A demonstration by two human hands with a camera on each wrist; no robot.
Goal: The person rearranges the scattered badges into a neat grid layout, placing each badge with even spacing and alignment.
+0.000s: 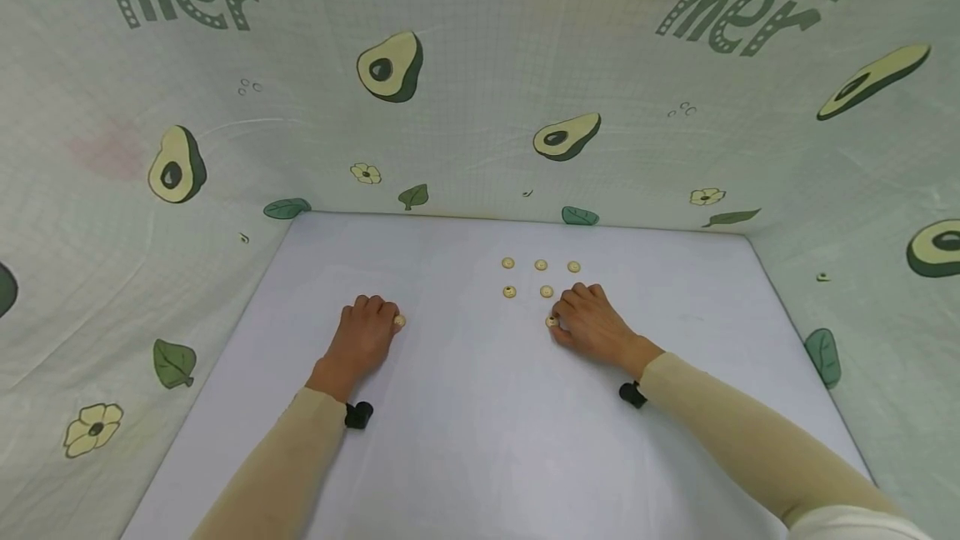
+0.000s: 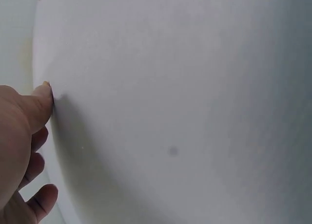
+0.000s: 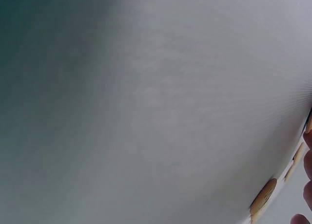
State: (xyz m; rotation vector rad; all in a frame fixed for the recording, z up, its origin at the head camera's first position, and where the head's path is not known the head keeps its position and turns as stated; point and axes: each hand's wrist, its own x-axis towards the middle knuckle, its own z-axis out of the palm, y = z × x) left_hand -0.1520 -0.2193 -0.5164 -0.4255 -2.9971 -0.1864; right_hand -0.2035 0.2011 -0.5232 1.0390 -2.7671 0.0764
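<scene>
My left hand (image 1: pixel 366 332) pinches a small round wooden disc (image 1: pixel 400 321) between thumb and forefinger, low over the white tabletop on the left. In the left wrist view the thumb (image 2: pixel 40 104) shows, with a sliver of tan at its tip. To the right, my right hand (image 1: pixel 594 325) has thumb and forefinger at another wooden disc (image 1: pixel 552 321) with a dark mark, gripping its edge. Beyond that hand are more such discs: a back row of three, with its middle disc (image 1: pixel 541 265), and two in front, one of them a disc (image 1: pixel 547 292) close to my fingertips.
The white tabletop (image 1: pixel 465 440) ends at a back edge against a hanging cloth (image 1: pixel 465 132) printed with avocados, leaves and flowers. Cloth also rises along the left and right sides. A small black camera is strapped at each wrist.
</scene>
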